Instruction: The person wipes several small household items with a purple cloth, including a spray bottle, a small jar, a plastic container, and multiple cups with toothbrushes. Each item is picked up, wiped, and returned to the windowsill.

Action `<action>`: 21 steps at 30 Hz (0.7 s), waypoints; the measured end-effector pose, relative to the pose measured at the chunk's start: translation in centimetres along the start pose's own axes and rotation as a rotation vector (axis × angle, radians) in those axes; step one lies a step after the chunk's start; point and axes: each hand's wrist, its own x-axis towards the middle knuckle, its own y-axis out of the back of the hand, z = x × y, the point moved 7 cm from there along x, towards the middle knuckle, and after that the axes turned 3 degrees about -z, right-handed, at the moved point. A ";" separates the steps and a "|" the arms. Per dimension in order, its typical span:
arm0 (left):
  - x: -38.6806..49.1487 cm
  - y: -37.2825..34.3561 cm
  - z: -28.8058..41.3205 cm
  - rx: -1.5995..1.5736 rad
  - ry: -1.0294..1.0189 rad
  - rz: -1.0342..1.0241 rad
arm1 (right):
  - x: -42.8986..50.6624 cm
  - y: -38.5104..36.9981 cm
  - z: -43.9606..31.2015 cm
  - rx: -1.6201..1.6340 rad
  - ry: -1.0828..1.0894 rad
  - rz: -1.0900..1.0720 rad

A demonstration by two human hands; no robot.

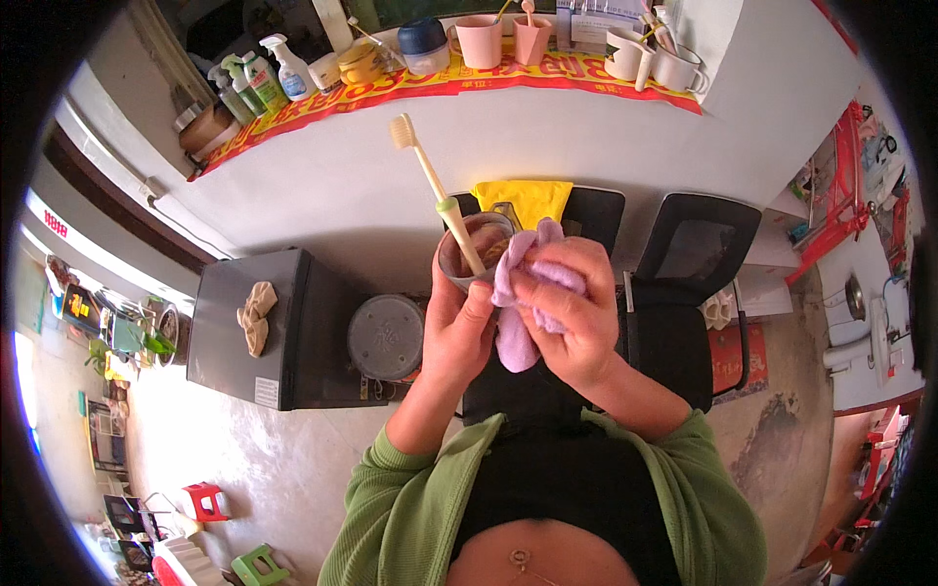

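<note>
My left hand (456, 322) is wrapped around a translucent cup (473, 220), tilted with its mouth towards me. A cream toothbrush (428, 170) with a green band stands in the cup, its bristles up and to the left. Bunched in my right hand (575, 311) is a lilac cloth (522, 340), pressed against the cup's right side near the rim. Part of the cloth hangs below my fingers. The lower part of the cup is hidden by my hands.
Several bottles, pink mugs (478, 42) and white mugs (674, 67) line the windowsill on a red and yellow banner (410, 86). Below are black chairs (692, 249), one with a yellow cloth (524, 198). A dark cabinet (227, 329) bears a beige cloth (256, 319), beside a round-lidded container (386, 337).
</note>
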 end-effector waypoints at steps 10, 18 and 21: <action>0.6 0.6 2.5 -0.062 0.042 -0.112 | 0.4 1.9 4.0 0.134 -0.276 0.065; 0.3 0.1 2.2 0.039 0.013 -0.091 | 2.2 0.8 1.7 0.120 -0.169 -0.052; 0.1 0.7 2.2 0.022 0.005 -0.083 | 0.7 0.3 1.2 0.105 -0.178 -0.081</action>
